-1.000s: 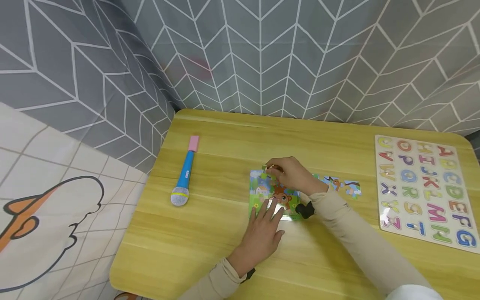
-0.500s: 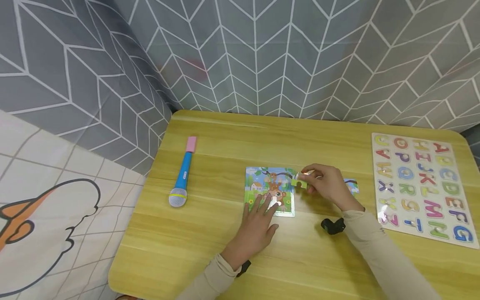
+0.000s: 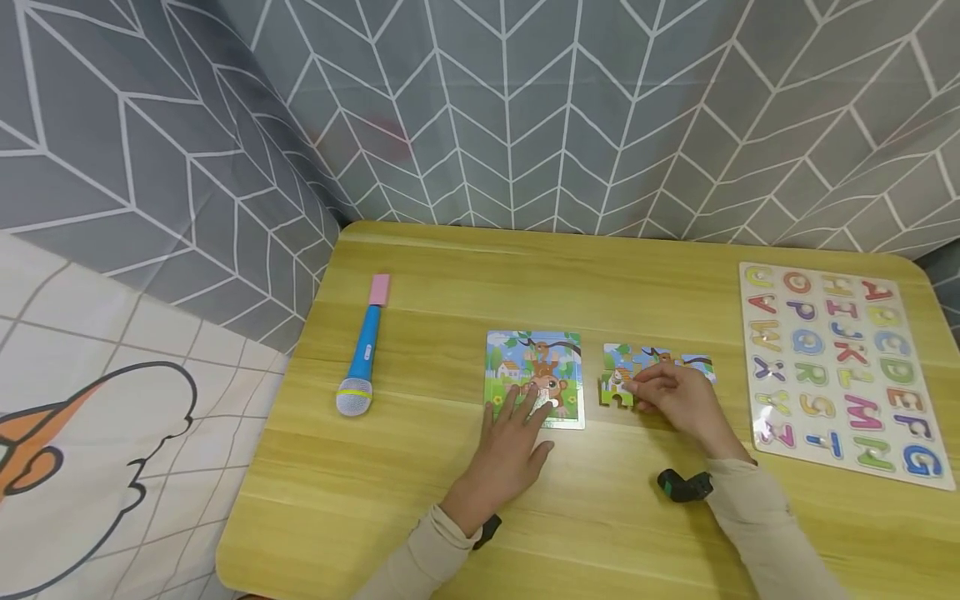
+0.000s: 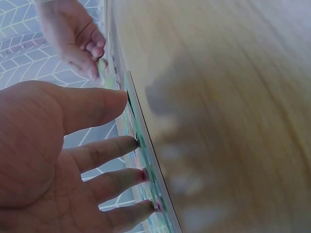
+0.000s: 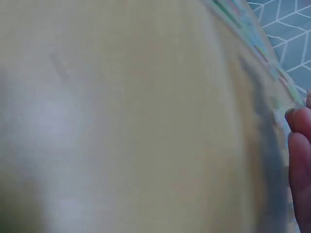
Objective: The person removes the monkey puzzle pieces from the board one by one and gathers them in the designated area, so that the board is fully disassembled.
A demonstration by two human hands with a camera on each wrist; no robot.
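Observation:
A square jigsaw puzzle [image 3: 573, 398] with a monkey, a small house and a tree branch lies on the table. My left hand [image 3: 504, 458] rests its spread, straight fingers on the puzzle's lower part; the left wrist view shows the fingertips on its edge. To the right, my right hand [image 3: 684, 406] pinches a puzzle piece [image 3: 617, 392] with green along its lower side. That piece is low beside more puzzle pieces [image 3: 697, 363], partly hidden by the hand; whether it touches the table I cannot tell. Only fingertips [image 5: 300, 126] show in the right wrist view.
A blue toy microphone [image 3: 362, 354] with a pink end lies at the left. An alphabet board [image 3: 847, 475] with coloured letters lies at the right. A grey patterned curtain [image 3: 480, 117] hangs behind the wooden table [image 3: 330, 500].
My right hand has moved right, from the puzzle's top edge to the loose pieces, carrying the puzzle piece. The left hand has stayed on the puzzle.

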